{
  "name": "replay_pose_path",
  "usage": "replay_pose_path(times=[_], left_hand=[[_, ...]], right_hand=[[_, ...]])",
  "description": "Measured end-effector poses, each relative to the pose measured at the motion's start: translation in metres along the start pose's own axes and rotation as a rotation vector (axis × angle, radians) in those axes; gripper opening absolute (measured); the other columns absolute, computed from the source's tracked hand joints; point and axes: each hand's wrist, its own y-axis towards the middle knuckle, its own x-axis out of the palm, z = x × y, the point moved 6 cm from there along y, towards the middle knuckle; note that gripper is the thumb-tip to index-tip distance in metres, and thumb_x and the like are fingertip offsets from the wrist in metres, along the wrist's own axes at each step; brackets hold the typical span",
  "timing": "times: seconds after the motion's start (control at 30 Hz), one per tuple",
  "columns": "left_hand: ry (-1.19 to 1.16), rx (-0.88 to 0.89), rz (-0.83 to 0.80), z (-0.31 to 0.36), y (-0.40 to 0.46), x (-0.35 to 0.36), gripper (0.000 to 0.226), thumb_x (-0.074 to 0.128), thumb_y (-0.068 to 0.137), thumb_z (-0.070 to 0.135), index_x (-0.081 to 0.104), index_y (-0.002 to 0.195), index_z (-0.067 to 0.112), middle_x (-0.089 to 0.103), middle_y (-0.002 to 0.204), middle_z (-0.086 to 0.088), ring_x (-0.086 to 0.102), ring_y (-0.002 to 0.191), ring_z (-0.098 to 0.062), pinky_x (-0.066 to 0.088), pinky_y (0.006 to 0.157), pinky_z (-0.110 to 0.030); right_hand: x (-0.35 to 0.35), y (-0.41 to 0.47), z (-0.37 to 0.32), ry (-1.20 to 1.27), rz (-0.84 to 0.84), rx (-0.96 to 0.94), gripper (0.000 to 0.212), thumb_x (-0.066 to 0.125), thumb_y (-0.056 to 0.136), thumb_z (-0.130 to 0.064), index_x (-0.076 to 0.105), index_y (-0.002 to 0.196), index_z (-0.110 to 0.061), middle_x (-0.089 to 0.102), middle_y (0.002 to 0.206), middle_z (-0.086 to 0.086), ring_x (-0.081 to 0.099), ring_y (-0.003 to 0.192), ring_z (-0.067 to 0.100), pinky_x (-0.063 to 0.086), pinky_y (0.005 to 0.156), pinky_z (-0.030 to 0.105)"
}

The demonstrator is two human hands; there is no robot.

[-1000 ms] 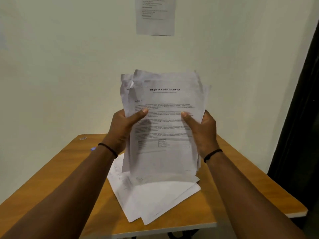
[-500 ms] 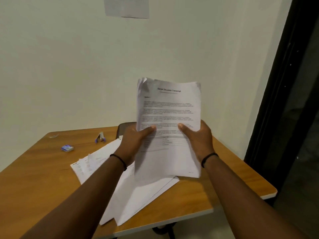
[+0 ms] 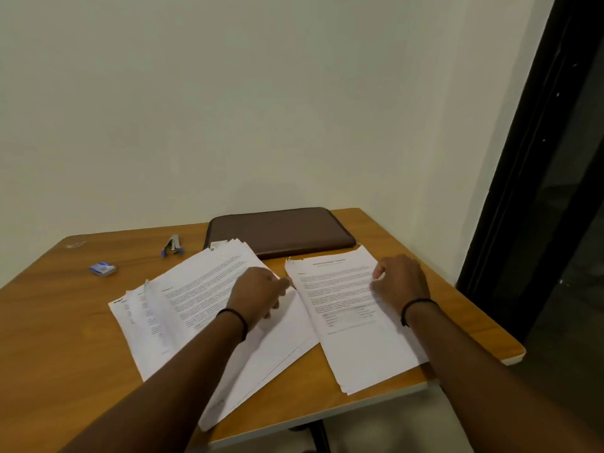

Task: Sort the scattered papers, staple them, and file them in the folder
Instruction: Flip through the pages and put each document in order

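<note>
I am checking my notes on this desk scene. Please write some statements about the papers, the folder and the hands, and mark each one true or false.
1. Two separate groups of papers lie on the table: a fanned pile and a neater stack. True.
2. The brown folder lies open. False: it is closed, at the far edge of the table.
3. The right hand rests on the neater stack. True.
4. The left hand grips the stapler. False: the stapler lies untouched beyond the fanned pile.
5. The small blue box sits on the papers. False: it lies on bare wood.
</note>
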Motion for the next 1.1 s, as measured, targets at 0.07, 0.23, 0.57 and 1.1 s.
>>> replay_pose_path(times=[0.07,0.23,0.57,1.1], left_hand=[[-0.044,0.016,0.112,-0.013,0.005,-0.023,0.031,0.065,0.094,0.029,0.069,0.075,0.005,0.065,0.064,-0.009,0.053,0.049,-0.016,0.044,0.051,-0.025],[0.056,-0.077,0.389,-0.067,0.011,-0.082,0.032,0.065,0.088,0.029,0.061,0.068,0.005,0.064,0.070,-0.012,0.057,0.065,-0.025,0.050,0.065,-0.036],[-0.236,-0.521,0.526,-0.159,-0.026,-0.157,0.060,0.072,0.083,0.037,0.050,0.126,0.001,0.060,0.124,-0.021,0.061,0.109,-0.038,0.051,0.088,-0.042],[-1.370,-0.354,-0.066,-0.167,0.001,-0.127,0.024,0.045,0.102,0.002,0.060,0.120,0.004,0.069,0.118,-0.024,0.065,0.109,-0.043,0.053,0.089,-0.058]], right_hand=[[0.007,-0.006,-0.032,0.018,-0.015,-0.084,0.016,0.067,0.080,-0.013,0.069,0.069,-0.024,0.068,0.086,-0.003,0.063,0.084,0.018,0.054,0.069,0.028],[0.040,-0.032,-0.113,0.175,-0.117,-0.220,0.023,0.053,0.088,-0.009,0.067,0.070,-0.012,0.064,0.072,-0.002,0.059,0.071,0.017,0.051,0.064,0.028],[0.102,-0.083,-0.232,0.300,-0.263,-0.343,0.027,0.060,0.091,-0.033,0.048,0.069,-0.024,0.058,0.077,-0.004,0.053,0.076,0.015,0.038,0.061,0.025],[0.121,-0.101,-0.309,0.117,-0.375,-0.506,0.046,0.066,0.075,-0.064,0.052,0.103,-0.031,0.059,0.104,-0.008,0.059,0.092,0.014,0.054,0.077,0.032]])
